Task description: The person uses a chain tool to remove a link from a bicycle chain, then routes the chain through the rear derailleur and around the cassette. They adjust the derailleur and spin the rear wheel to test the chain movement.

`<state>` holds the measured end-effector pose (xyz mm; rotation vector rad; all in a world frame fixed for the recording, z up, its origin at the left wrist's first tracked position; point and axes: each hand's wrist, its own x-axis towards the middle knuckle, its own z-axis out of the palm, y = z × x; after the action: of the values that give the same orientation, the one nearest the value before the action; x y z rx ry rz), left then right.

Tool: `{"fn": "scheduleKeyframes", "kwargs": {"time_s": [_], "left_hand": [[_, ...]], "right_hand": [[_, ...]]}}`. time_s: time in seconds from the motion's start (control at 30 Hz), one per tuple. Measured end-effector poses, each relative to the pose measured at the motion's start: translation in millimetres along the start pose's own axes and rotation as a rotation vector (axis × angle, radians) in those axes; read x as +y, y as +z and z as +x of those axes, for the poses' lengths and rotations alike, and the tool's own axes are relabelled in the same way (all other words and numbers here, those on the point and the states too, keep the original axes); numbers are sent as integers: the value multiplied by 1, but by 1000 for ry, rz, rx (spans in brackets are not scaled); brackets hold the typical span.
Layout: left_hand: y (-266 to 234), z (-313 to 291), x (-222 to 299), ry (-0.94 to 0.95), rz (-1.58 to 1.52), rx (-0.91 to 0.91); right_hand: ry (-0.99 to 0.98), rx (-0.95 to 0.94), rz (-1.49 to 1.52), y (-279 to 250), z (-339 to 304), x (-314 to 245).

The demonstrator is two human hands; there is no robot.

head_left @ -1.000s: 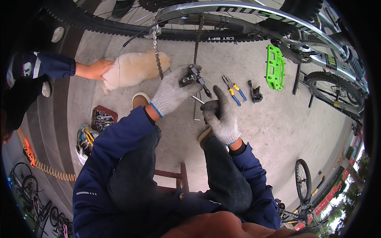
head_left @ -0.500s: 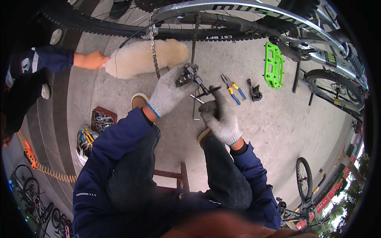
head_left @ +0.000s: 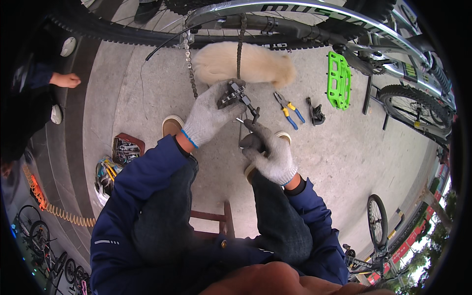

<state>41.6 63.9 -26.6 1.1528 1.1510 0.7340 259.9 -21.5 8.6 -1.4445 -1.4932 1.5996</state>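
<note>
My left hand [head_left: 209, 110], in a grey-white knit glove, is closed around a black and silver chain tool [head_left: 237, 93]. A dark bicycle chain [head_left: 240, 54] hangs from the bike frame down to that hand; its end is hidden at the fingers. A black rod with a crossbar handle juts from the tool toward my right. My right hand [head_left: 273, 155], in a glove with dark fingertips, has its fingers curled at that handle. A thin silver rod end shows by its fingertips. Another chain length [head_left: 189, 64] hangs left of the tool.
A pale dog [head_left: 241, 61] stands under the bike [head_left: 295, 32]. Yellow-blue pliers [head_left: 289, 110] and a black part [head_left: 316, 113] lie right of my hands, near a green pedal [head_left: 338, 81]. A toolbox [head_left: 129, 147] sits left. Another person's hand [head_left: 66, 80] is farther left.
The dog has moved right, away from the other person's hand, which has drawn back left. The tool's crossbar has turned, and my right hand has shifted slightly left and down.
</note>
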Motion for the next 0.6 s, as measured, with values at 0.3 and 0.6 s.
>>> {"fn": "scheduleKeyframes", "kwargs": {"time_s": [0.3,0.6], "left_hand": [[1,-2,-3,-42,-94,-15],[1,-1,0,23,-72,-16]], "right_hand": [[87,-4,-14,-2,6,-5],[-19,-22,-6,-4,2,4]]}}
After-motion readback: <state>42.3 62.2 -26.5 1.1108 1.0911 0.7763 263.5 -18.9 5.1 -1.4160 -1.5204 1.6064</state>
